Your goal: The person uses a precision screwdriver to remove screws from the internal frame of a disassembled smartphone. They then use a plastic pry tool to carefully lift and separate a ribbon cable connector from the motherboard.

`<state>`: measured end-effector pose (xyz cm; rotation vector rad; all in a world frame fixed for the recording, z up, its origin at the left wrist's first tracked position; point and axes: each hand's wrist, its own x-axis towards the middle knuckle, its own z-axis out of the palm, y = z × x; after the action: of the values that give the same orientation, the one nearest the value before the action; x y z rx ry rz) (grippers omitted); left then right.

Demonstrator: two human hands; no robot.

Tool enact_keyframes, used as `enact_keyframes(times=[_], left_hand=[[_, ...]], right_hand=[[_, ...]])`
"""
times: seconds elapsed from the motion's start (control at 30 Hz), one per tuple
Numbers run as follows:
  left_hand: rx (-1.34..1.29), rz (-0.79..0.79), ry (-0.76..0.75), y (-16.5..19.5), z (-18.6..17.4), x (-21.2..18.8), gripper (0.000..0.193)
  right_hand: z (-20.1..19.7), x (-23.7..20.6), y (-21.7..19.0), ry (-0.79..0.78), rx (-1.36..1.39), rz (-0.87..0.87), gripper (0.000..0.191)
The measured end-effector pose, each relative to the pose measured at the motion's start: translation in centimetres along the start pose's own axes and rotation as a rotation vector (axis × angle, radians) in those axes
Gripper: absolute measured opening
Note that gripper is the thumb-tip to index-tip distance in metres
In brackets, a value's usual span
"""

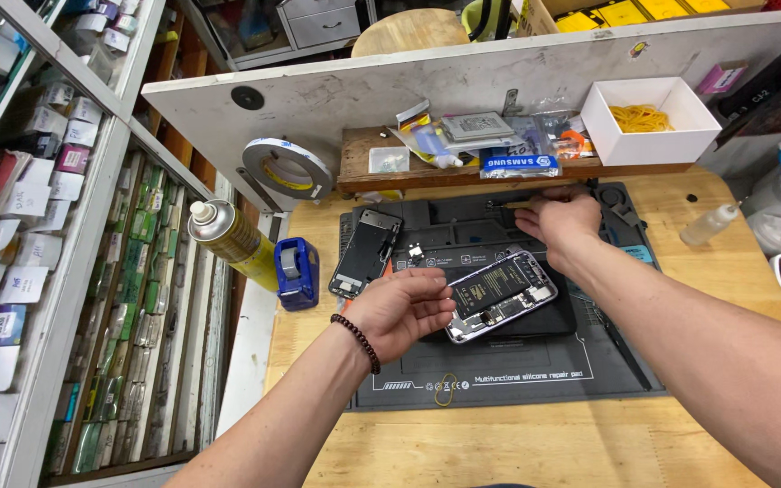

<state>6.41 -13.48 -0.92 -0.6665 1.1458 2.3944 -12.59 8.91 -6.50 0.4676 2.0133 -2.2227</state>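
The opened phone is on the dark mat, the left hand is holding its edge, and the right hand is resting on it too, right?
Not quite. In the head view the left hand does hold the opened phone on the dark mat, but the right hand is off it, reaching toward the mat's far edge.

This is a phone repair workshop. In the middle of the frame a dark silicone repair mat (499, 361) covers a wooden tabletop (517, 443), with an opened phone (499, 294) showing its battery and a detached back panel (365, 253) beside it. A small shelf (381, 167) above holds bagged spare parts (517, 149) and a white box (648, 122). Down the left side, racks (56, 271) carry rows of labelled parts packets. A spray can (228, 239) and tape dispenser (296, 271) stand at centre left.
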Motion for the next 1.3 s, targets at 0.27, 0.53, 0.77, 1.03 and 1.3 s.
enact_keyframes(times=[0.27,0.53,0.77,1.03,1.3], left_hand=[[0.018,-0.011,0.038,0.0,1.6,1.9,0.024],[0.849,0.291,0.205,2.0,6.5,8.5,0.029],[1.75,0.439,0.256,3.8,10.7,19.0,0.057],[1.923,0.406,0.197,3.3,11.9,27.9,0.06],[1.911,0.409,0.206,2.8,12.6,29.2,0.059]], right_hand=[[-1.0,0.4,-0.8,-0.001,-0.011,0.008,0.021],[-2.1,0.5,-2.3,-0.04,-0.123,-0.044,0.019],[-2.9,3.3,-3.4,-0.019,-0.191,-0.09,0.015],[-5.5,6.9,-3.5,-0.029,-0.218,-0.093,0.017],[-6.5,7.9,-3.7,-0.039,-0.231,-0.099,0.018]])
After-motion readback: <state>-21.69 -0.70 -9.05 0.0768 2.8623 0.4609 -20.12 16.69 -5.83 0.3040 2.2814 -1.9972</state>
